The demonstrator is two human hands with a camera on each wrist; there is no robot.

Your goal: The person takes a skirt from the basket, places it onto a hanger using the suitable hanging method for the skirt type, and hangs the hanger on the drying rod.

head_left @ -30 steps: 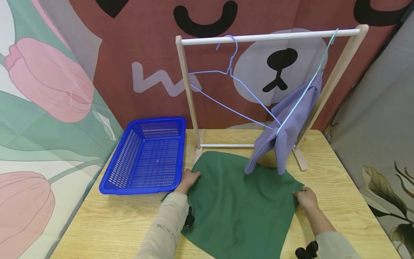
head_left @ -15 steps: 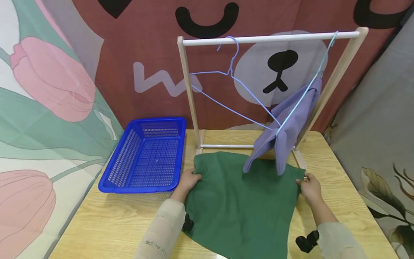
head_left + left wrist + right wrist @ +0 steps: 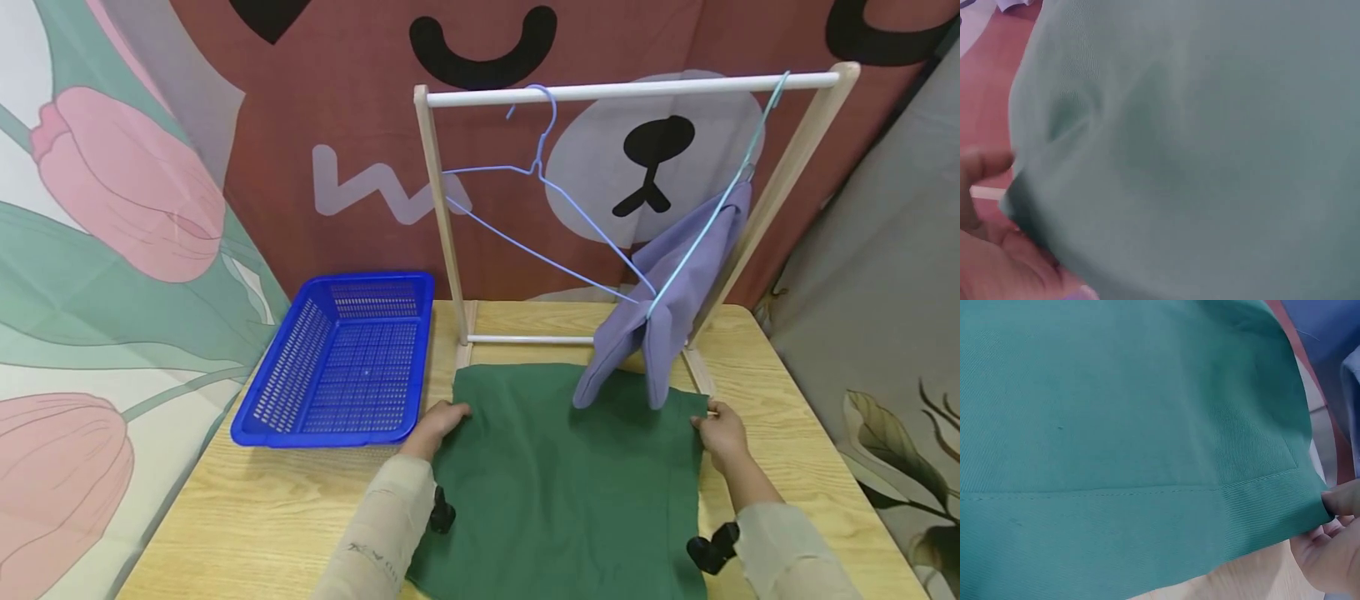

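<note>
A green cloth (image 3: pixel 570 475) with a stitched hem hangs spread between both hands in the head view, its lower part running out of frame. My left hand (image 3: pixel 441 423) pinches its left edge near the upper corner, the thumb on top and the other fingers partly hidden behind. At the upper right corner my right hand (image 3: pixel 722 435) grips the cloth between thumb and fingers. The right wrist view shows this hand (image 3: pixel 1335 540) holding the hemmed corner. In the left wrist view the cloth (image 3: pixel 1197 156) fills most of the frame, with the left hand (image 3: pixel 1004 262) at its edge.
A wooden rack (image 3: pixel 630 88) stands behind the cloth. From it hang a bare blue hanger (image 3: pixel 577 215) and a turquoise hanger (image 3: pixel 720 204) with a purple garment (image 3: pixel 686 267), whose lower ends overlap the cloth in view. Left on the table (image 3: pixel 217 508) is a blue basket (image 3: pixel 360 375).
The green cloth has grown flatter and squarer, its far edge now straight. My right hand has moved slightly away from me with its corner; the left hand has shifted little.
</note>
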